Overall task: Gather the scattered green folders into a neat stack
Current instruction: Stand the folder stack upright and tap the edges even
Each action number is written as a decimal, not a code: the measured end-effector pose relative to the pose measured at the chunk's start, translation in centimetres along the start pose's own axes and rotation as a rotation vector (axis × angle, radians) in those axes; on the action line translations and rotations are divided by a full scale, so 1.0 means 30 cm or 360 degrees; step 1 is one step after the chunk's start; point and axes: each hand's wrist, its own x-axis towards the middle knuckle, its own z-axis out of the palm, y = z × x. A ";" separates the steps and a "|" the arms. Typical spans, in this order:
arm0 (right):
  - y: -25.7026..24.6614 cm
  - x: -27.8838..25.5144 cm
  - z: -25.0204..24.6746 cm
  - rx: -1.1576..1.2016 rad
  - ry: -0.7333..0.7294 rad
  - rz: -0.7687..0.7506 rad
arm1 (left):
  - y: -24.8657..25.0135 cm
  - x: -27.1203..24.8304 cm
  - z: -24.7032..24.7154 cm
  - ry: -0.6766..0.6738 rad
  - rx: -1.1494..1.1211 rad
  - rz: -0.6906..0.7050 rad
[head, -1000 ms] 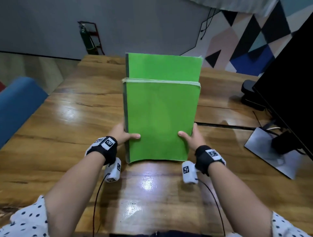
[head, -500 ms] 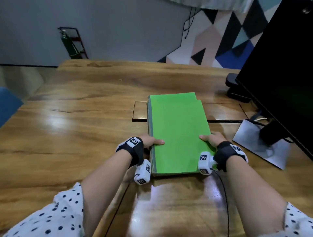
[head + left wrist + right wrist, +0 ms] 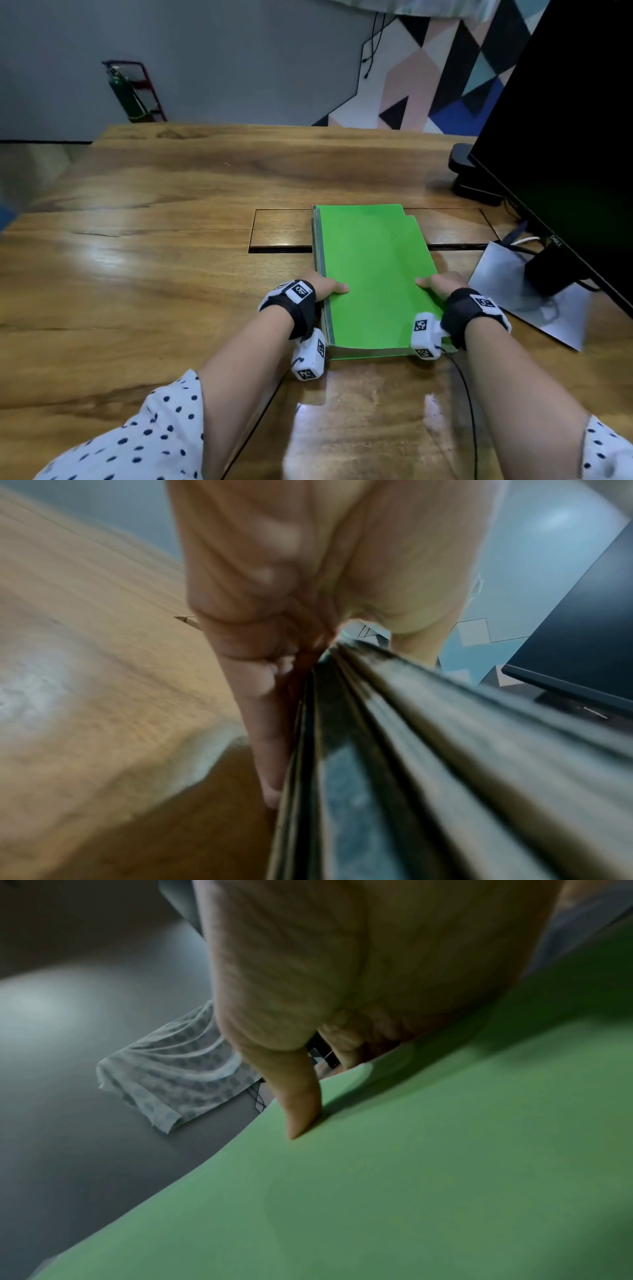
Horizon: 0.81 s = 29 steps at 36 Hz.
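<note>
Folders (image 3: pixel 373 274), green, lie in one flat stack on the wooden table (image 3: pixel 154 274), covering part of a rectangular inset panel (image 3: pixel 281 229); their exact count cannot be told, though several layered edges show along the left side. Two hands hold the stack's near end: the left hand (image 3: pixel 325 286) grips the left edge, thumb on top and fingers (image 3: pixel 270 723) alongside, while the right hand (image 3: pixel 440 284) grips the right edge, thumb (image 3: pixel 301 1104) pressing the top cover. One dark monitor (image 3: pixel 565 137) stands just right of the stack.
</note>
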 end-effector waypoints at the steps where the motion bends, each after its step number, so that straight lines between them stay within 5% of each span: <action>1: -0.001 -0.004 -0.001 -0.0040 0.0012 -0.0006 | 0.002 0.001 0.002 0.0011 0.0007 -0.0005; 16: -0.034 -0.038 -0.002 -0.0256 0.0141 -0.0060 | -0.003 -0.012 0.017 0.0079 0.0226 0.0093; 29: -0.055 -0.021 0.023 0.0216 -0.0038 0.0021 | 0.028 0.041 0.028 -0.0013 -0.0021 0.0044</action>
